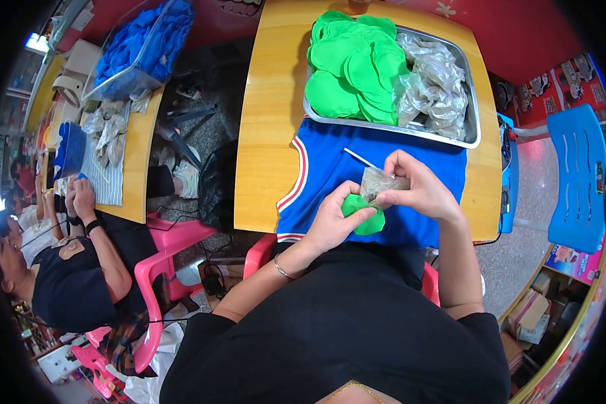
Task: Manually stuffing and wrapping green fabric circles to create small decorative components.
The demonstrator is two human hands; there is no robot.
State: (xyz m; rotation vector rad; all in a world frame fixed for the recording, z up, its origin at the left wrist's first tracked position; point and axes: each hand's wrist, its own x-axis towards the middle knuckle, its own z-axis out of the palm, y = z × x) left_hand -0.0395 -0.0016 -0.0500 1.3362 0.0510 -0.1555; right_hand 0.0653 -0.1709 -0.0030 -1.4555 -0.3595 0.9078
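Note:
My left hand (339, 214) pinches a green fabric pouch (368, 222) between thumb and fingers, low over the blue cloth. Against the pouch's upper edge, my right hand (416, 187) grips a small clear plastic bag (377, 182) with greyish-brown contents. The bag and the pouch touch; whether the bag is partly inside cannot be made out. A thin white stick (359, 157) lies on the blue cloth (316, 175) just beyond my hands. That cloth has red and white trim and looks like a sleeveless jersey.
A metal tray (390, 128) holds stacked green fabric pieces (357, 67) and filled plastic bags (434, 87) on the wooden table (262, 135). A blue chair (576, 175) stands right. At left, another person (81, 269) works at a table with a bin of blue fabric (145, 47).

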